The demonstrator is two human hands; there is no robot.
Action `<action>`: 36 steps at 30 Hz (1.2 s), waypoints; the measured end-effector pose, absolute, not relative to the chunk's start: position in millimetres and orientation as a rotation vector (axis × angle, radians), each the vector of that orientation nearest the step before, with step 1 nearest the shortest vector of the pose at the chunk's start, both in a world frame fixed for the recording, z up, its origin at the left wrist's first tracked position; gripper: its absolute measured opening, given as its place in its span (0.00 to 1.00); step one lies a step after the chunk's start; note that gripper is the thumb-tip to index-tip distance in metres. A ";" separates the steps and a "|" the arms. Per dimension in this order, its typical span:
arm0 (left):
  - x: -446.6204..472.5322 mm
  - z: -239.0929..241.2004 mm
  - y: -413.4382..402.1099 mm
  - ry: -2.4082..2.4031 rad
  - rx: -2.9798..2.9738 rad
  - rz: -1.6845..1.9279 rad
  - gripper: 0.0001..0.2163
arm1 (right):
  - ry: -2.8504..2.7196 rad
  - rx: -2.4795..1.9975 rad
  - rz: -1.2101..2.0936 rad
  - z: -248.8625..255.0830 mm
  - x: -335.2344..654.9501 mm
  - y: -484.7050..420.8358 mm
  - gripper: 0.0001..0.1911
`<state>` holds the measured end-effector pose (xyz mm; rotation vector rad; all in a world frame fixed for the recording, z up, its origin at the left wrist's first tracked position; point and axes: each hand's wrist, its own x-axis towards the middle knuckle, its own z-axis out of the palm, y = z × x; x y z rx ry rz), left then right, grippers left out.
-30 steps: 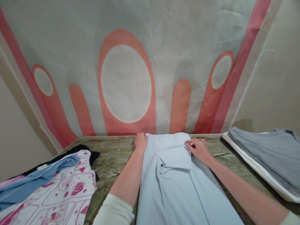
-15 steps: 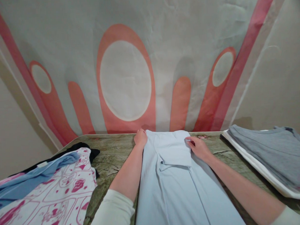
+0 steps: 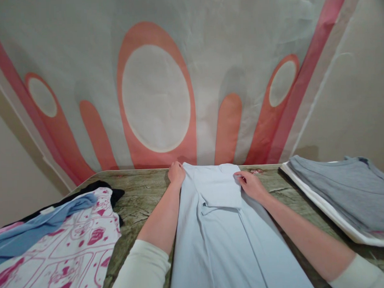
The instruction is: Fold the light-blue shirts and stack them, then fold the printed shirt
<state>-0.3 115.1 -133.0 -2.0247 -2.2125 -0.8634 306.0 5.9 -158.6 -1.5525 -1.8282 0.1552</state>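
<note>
The pale blue garment (image 3: pixel 220 239) is smooth, matt cloth. The bench (image 3: pixel 143 196) shows rough, weathered wood grain. The grey shirt (image 3: pixel 344 189), far right, looks like soft matt knit.

My wood-grain table (image 3: pixel 143 196) carries a light blue garment (image 3: pixel 220 244) spread down its middle, a heap of clothes (image 3: pixel 56 237) at left, folded grey shirts (image 3: pixel 338 189) at right.

The garment (image 3: pixel 220 244) is pale blue, the shirt (image 3: pixel 345 193) grey, the cloth (image 3: pixel 73 257) pink-printed white.
</note>
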 end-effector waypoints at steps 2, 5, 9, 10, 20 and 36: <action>0.1 -133.2 115.1 -2.227 -2.004 -0.845 0.09 | -1.819 -1.575 0.162 -158.7 306.1 6.0 0.15; 1.5 -134.2 113.8 -2.239 -2.002 -0.807 0.10 | -1.814 -1.583 0.149 -159.8 306.3 6.8 0.15; 2.8 -132.0 110.1 -2.253 -2.021 -0.744 0.10 | -1.822 -1.597 0.143 -161.3 306.7 8.2 0.14; 2.9 -129.9 108.9 -2.251 -2.027 -0.732 0.10 | -1.823 -1.604 0.144 -161.5 306.7 8.5 0.14; 29.6 -119.8 71.4 -1.875 -2.536 -0.406 0.12 | -1.837 -1.625 0.105 -168.1 309.0 13.4 0.15; -12.7 -119.7 -7.3 -1.859 -2.587 -0.217 0.23 | -1.755 -1.478 -0.056 -154.1 301.3 -7.7 0.16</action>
